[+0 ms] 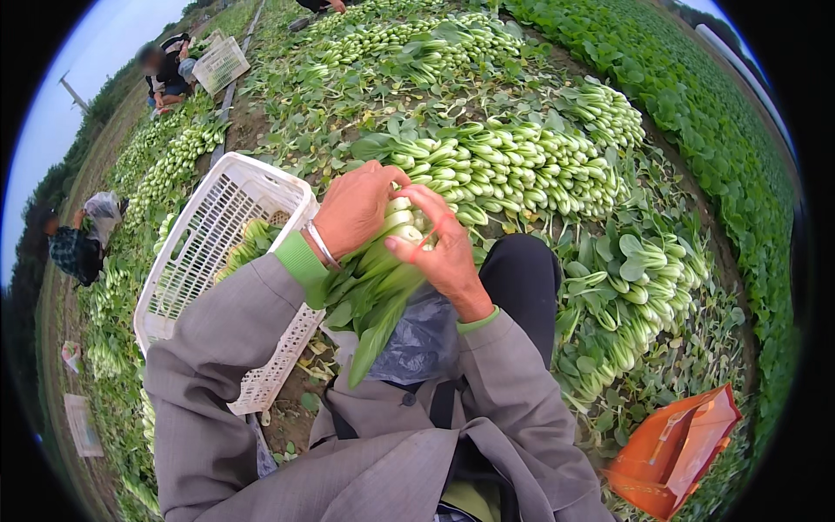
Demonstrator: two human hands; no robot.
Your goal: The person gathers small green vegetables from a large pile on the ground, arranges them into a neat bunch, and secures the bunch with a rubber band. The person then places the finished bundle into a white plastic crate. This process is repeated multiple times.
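Note:
A bunch of bok choy lies over my lap, its pale stem ends up and its leaves hanging down. My left hand, with a silver bangle at the wrist, grips the bunch near the stem ends. My right hand is on the other side, with a red band stretched around its thumb and fingers. The fingertips of both hands meet above the stems. A white plastic crate stands at my left, with bok choy bunches in it. Cut bok choy lies in rows just ahead.
More cut bok choy lies at my right, near an orange bag. Uncut leafy plants grow beyond. Two people crouch at the left, one by another crate. Part of another person shows at the top.

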